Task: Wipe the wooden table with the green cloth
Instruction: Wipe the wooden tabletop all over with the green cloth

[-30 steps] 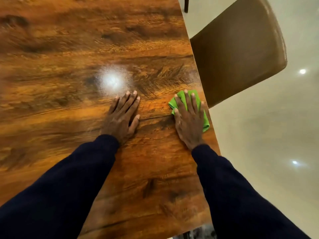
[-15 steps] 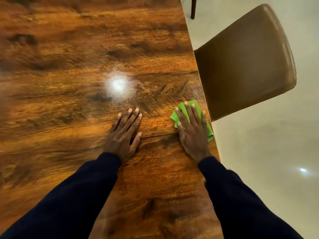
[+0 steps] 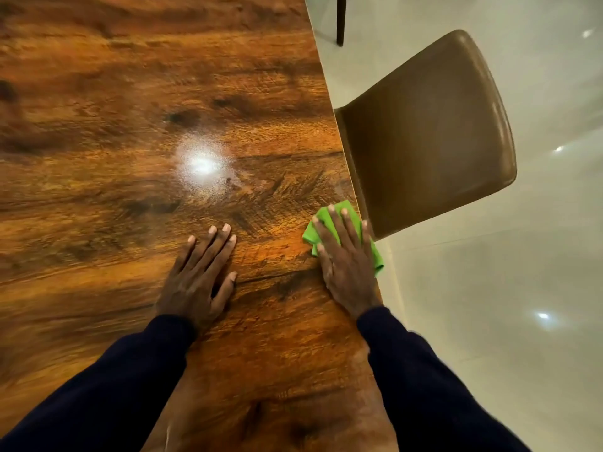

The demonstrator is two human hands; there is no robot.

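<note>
Head view shows the right hand [image 3: 346, 265] lying flat, fingers straight and slightly spread, pressing the green cloth [image 3: 311, 236] down on the wooden table [image 3: 130, 93] at the table's right edge. One corner of the cloth hangs just past that edge. The left hand [image 3: 199, 275] rests open and flat on bare wood further in from the edge, holding nothing, and probably serves as a brace. To wipe well from here, the palm should bear evenly on the folded cloth so it stays bunched under the hand, and the overhanging corner should be drawn back onto the table so the cloth cannot slip off. Overlapping strokes running inward from the edge, along the grain, seem the best way to cover the top. A hazy bright glare [image 3: 202, 164] lies on the table beyond the left fingertips; its speckled rim may be a film worth a firmer pass, though that cannot be told for sure. The left hand will need lifting so its own patch gets wiped. A brown chair [image 3: 424, 141] stands just beside the table's right edge. No brand, label or writing can be read anywhere.
</note>
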